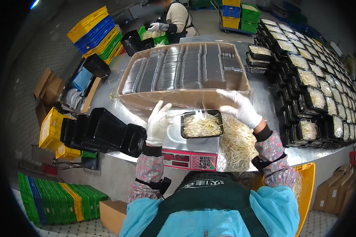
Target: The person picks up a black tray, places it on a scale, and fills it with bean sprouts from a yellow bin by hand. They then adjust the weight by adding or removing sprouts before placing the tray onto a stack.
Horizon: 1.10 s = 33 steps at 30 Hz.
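A black tray of bean sprouts (202, 125) rests on the metal plate of a red-fronted weighing scale (190, 160). To the tray's left, my white-gloved left hand (158, 123) is raised, fingers stretched out and apart. My right hand (241, 109), also gloved in white, spreads its fingers beyond the tray's upper right corner, close to the front wall of a cardboard box (178, 98). Shiny glare lies over the back of the tray. A loose heap of bean sprouts (237, 144) sits right of the scale, beneath my right wrist.
Clear plastic lids (171, 69) stand in rows inside the box. Stacked black trays (103, 130) lean at left. Filled packs (308, 77) are piled high on the right. A yellow crate (306, 189) stands low at right. Across the table a person (178, 19) handles sprouts in a green crate.
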Each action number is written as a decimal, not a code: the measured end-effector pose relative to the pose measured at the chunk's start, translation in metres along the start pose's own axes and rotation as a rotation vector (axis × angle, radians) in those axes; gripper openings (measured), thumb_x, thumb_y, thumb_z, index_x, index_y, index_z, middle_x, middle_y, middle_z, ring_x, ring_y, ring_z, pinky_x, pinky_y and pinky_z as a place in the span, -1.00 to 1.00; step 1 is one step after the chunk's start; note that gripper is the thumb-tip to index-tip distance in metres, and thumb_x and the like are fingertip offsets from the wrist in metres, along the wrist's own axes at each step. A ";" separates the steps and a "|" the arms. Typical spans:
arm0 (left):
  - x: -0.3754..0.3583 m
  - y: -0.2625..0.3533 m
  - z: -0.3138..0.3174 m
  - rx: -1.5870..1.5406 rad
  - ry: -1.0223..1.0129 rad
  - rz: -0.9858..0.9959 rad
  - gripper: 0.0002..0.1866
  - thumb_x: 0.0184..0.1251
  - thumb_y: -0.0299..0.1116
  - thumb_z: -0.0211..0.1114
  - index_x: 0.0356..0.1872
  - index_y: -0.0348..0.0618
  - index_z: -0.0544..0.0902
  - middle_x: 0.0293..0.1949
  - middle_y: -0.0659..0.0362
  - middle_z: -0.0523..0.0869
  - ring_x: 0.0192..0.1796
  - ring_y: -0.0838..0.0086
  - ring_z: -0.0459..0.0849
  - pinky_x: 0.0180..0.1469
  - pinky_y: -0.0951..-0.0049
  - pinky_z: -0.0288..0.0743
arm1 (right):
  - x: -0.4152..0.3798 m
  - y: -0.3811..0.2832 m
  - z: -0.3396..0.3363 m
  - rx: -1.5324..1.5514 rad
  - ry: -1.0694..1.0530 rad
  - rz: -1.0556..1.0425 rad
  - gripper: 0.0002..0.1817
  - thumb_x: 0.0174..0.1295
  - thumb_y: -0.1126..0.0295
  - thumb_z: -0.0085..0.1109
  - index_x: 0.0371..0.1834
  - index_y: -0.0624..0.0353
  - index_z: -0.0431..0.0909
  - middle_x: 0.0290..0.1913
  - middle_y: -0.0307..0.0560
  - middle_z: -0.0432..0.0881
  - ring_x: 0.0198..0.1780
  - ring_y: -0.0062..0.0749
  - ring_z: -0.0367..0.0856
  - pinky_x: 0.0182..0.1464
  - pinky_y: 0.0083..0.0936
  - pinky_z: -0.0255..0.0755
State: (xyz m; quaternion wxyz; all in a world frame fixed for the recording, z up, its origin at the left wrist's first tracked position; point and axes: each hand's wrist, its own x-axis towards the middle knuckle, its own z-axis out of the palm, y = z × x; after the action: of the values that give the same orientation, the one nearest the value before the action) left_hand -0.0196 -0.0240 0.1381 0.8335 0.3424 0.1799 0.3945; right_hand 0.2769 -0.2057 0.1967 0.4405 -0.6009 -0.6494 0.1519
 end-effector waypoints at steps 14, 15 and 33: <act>-0.024 -0.012 0.001 0.180 0.115 0.214 -0.09 0.24 -0.57 0.10 0.63 -0.05 -0.09 -0.29 0.15 0.61 -0.29 0.47 0.67 -0.31 0.46 0.65 | -0.056 0.057 -0.024 -0.668 -0.188 0.474 -0.71 0.27 0.34 0.38 0.04 0.15 0.69 -0.17 -0.17 0.77 -0.20 -0.44 0.71 -0.11 -0.41 0.58; -0.027 -0.015 0.009 0.228 0.157 0.201 -0.12 0.25 -0.54 0.09 0.62 -0.06 -0.04 -0.36 0.17 0.60 -0.33 0.49 0.67 -0.32 0.47 0.66 | -0.053 0.047 -0.011 -0.345 0.014 0.297 -0.61 0.32 0.31 0.34 0.19 0.13 0.60 -0.14 -0.18 0.75 -0.16 -0.46 0.69 -0.06 -0.42 0.57; 0.049 -0.107 -0.075 1.164 0.052 0.160 -0.71 0.39 -0.28 0.29 -0.08 -0.31 0.75 -0.21 0.08 0.78 -0.15 0.39 0.71 -0.07 0.44 0.53 | -0.016 0.126 0.113 -0.168 0.093 0.385 -0.74 0.41 0.17 0.21 -0.12 0.14 0.66 -0.36 -0.08 0.73 -0.30 -0.23 0.72 -0.20 -0.26 0.53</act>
State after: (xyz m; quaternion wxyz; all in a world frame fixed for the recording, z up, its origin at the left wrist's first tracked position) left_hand 0.0256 -0.0017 0.0076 0.4713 0.7465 0.3608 0.3006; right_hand 0.2719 -0.1540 0.0348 0.3810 -0.7549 -0.5120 0.1508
